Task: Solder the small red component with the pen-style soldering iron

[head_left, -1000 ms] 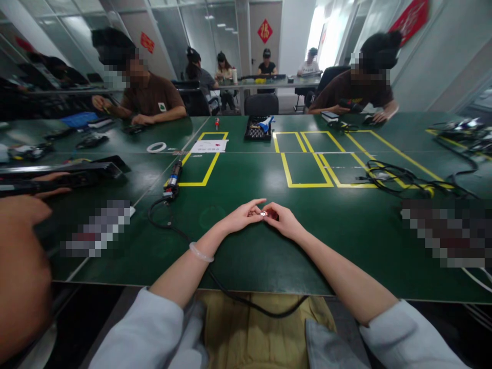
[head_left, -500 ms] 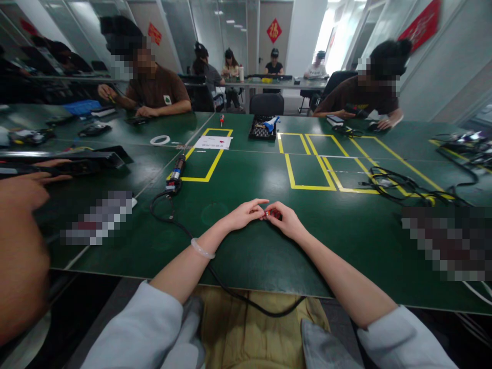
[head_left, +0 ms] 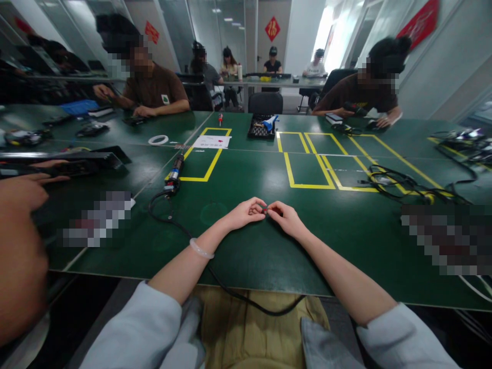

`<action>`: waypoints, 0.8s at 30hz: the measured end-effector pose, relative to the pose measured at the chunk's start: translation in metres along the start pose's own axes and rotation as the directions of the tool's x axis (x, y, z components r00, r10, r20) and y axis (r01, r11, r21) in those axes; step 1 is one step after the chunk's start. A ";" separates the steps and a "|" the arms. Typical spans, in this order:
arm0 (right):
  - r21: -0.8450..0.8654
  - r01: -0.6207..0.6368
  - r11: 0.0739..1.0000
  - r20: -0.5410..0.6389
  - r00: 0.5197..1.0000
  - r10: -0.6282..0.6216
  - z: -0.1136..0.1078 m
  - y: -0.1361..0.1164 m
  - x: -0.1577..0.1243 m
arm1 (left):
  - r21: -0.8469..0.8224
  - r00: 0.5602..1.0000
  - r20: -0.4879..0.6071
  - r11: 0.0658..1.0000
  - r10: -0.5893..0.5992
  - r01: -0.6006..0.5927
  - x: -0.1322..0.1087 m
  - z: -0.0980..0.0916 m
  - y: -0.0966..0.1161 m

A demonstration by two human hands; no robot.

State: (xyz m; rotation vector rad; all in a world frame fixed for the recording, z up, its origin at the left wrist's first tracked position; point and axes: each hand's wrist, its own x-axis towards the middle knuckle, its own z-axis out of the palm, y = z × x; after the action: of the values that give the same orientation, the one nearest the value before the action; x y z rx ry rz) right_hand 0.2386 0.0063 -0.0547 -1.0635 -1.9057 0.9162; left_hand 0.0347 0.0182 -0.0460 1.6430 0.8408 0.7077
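Above the green table (head_left: pixel 246 266), a small red piece (head_left: pixel 265 210) sits between the fingertips of both hands, mostly covered by them. My right hand (head_left: pixel 283 216) pinches it between thumb and fingers. From the other side, the fingers of my left hand (head_left: pixel 246 213) are curled, with thumb and fingertips closing at the piece's left end. Its exact kind is too small to tell. To the left lies a black cylindrical tool (head_left: pixel 176 171) with a silver and blue band, its black cord (head_left: pixel 226 289) passing under my left forearm and over the table edge.
Yellow tape rectangles (head_left: pixel 309 186) mark the table ahead. A black tray (head_left: pixel 257 129) of small parts, a white sheet (head_left: pixel 212 142), a white ring (head_left: pixel 158 140) and a red screwdriver (head_left: pixel 220 119) lie farther back. Tangled black cables (head_left: pixel 388 179) lie right. A neighbour's arm (head_left: pixel 23 220) reaches in from the left.
My left fingers have curled in and the thumb now reaches the red piece. Less of the piece shows in my right hand. Both hands stay in about the same place.
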 end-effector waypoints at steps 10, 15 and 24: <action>-0.040 0.000 0.999 0.023 1.000 0.001 -0.002 -0.001 0.000 | 0.071 0.999 -0.028 0.997 0.036 -0.034 -0.001 0.002 0.002; 0.063 0.003 0.998 0.030 1.000 -0.005 -0.001 0.003 0.000 | 0.055 0.999 -0.051 0.998 0.001 0.002 0.001 0.001 0.000; 0.003 0.058 0.998 0.031 0.998 -0.058 -0.003 0.001 -0.001 | 0.008 0.999 -0.042 1.000 -0.014 0.014 0.001 -0.001 0.000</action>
State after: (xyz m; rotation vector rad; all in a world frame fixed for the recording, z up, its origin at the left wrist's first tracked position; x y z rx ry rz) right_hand 0.2416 0.0068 -0.0546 -0.9927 -1.9504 0.9071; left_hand 0.0348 0.0192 -0.0456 1.6331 0.8859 0.7321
